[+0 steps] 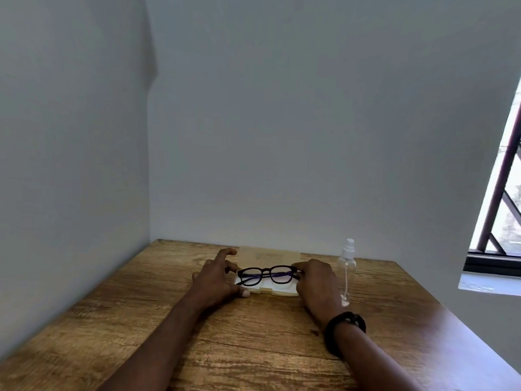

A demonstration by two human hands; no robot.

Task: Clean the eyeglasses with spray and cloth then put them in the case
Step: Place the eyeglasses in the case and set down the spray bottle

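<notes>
Black-framed eyeglasses (pixel 267 275) lie folded over the base of an open pale case (pixel 279 290) whose lid (pixel 267 256) stands up behind them. My left hand (pixel 217 276) grips the left end of the case, thumb at its front corner, index finger raised. My right hand (pixel 317 280) pinches the right end of the eyeglasses. A clear spray bottle (pixel 347 270) stands upright just right of my right hand. No cloth is visible.
The wooden table (pixel 197 348) sits in a corner, with grey walls close behind and to the left. A window with dark bars (pixel 501 210) is at the right. A black band (pixel 345 324) is on my right wrist.
</notes>
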